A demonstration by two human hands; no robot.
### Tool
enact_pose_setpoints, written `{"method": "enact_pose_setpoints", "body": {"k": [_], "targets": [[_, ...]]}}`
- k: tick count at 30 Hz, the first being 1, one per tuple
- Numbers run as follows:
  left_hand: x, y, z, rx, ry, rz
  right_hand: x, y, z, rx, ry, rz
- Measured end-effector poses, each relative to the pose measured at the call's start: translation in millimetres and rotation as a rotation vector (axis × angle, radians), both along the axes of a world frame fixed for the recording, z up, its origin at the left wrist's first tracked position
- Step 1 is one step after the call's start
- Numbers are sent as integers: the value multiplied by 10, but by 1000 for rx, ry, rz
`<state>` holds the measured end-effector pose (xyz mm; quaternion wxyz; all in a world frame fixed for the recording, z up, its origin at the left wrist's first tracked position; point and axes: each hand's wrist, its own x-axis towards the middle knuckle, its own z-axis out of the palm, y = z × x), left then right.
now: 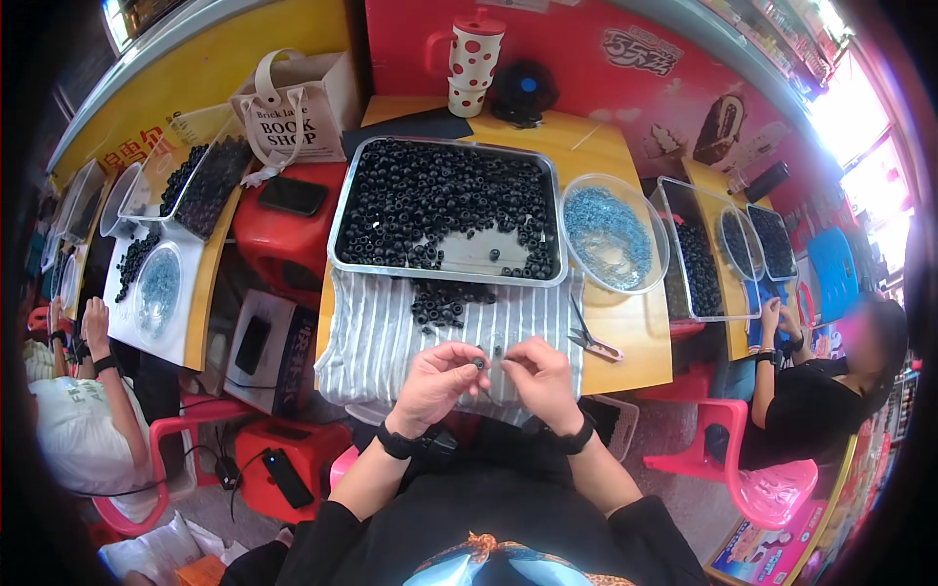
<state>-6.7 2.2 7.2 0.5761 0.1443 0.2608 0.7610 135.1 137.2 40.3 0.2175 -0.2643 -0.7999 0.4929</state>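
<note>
My left hand [435, 384] is closed in a pinch on a small round black bead [479, 362] with a hole in it. Just to its right, my right hand [539, 379] pinches something too small to make out, with a dark speck by its fingertips. Both hands hover over a grey-and-white striped cloth [366, 342] on the table. A heap of loose black beads [445, 305] lies on this cloth. Beyond it stands a metal tray [449, 274] full of similar beads. Pink-handled scissors [596, 344] rest right of my hands.
A round clear tub [660, 256] of pale blue bits stands right of the tray. Behind are a polka-dot tumbler [473, 63], a small black fan [524, 90] and a canvas bag [303, 112]. A phone [293, 195] lies on a red stool. People work at tables on both sides.
</note>
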Motion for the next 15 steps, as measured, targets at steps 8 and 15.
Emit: {"method": "enact_pose_setpoints", "body": {"k": [8, 15], "targets": [[5, -27, 29, -40, -16, -1, -56, -239, 173, -249, 325, 72], [28, -27, 45, -59, 32, 1, -79, -261, 134, -179, 343, 46]]}}
